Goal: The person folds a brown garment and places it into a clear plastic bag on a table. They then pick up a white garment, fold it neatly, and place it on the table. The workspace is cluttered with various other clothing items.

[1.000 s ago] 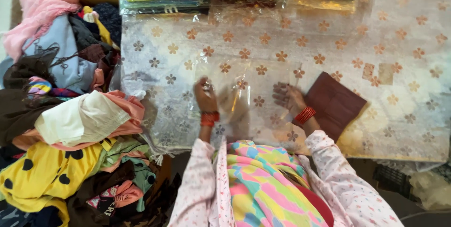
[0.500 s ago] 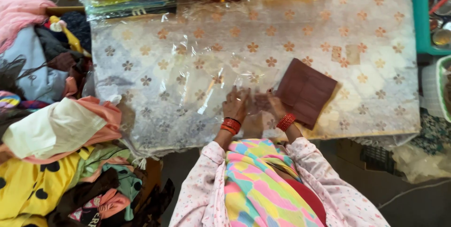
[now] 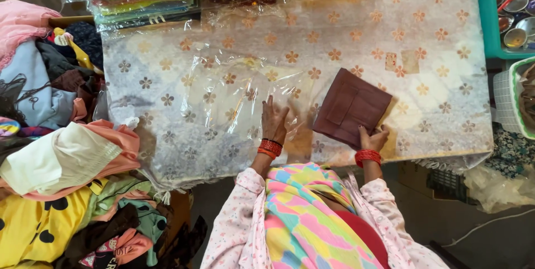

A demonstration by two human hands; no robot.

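I see my left hand (image 3: 274, 120) lying flat with its fingers spread out on a clear, crinkly plastic bag (image 3: 234, 99). It presses down on the bag and does not wrap around anything. The bag lies on a table covered with a pale cloth with little orange flowers (image 3: 440, 74). My right hand (image 3: 372, 138) is at the near corner of a dark brown folded square of cloth (image 3: 352, 106). Its fingers touch the edge of that brown cloth, but I cannot tell if they pinch it or just rest on it. The brown cloth lies flat on the table, just to the right of the plastic bag and close to the near edge. Both my wrists have red bangles (image 3: 270, 147) on them. At the far side of the table sits a row of flat clear packs with bright cloth inside (image 3: 145, 7). On the left there is a big messy heap of clothes in pink, yellow, blue and black (image 3: 56, 163). At the far right I see a green tray with shiny metal bowls (image 3: 515, 21).
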